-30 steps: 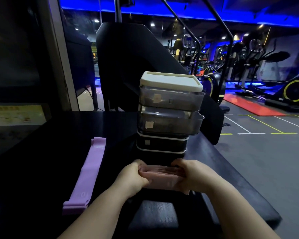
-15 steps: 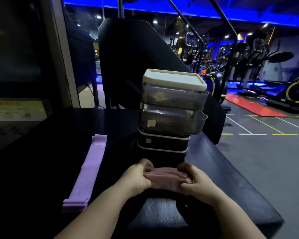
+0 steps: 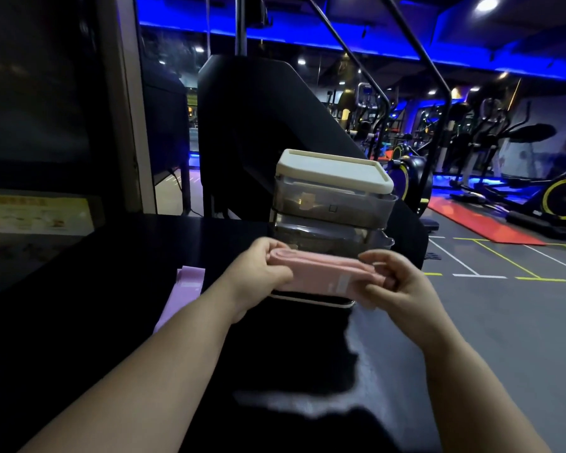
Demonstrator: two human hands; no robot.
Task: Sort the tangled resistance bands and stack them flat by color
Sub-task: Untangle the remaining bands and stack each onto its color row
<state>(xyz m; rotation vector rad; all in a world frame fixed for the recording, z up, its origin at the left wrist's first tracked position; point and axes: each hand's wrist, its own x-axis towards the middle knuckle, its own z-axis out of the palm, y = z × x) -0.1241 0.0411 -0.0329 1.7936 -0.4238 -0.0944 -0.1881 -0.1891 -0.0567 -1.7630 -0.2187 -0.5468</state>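
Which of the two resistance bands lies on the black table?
The light purple resistance band, lying at left; the pink resistance band is gripped between left hand and right hand.

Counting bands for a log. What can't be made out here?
Head view:
Layer count and both ends of the pink band: covered by the left hand and right hand.
Its label: too blurred to read.
Near half of the purple band: behind the left forearm.
Contents of the stacked containers: behind tinted walls.
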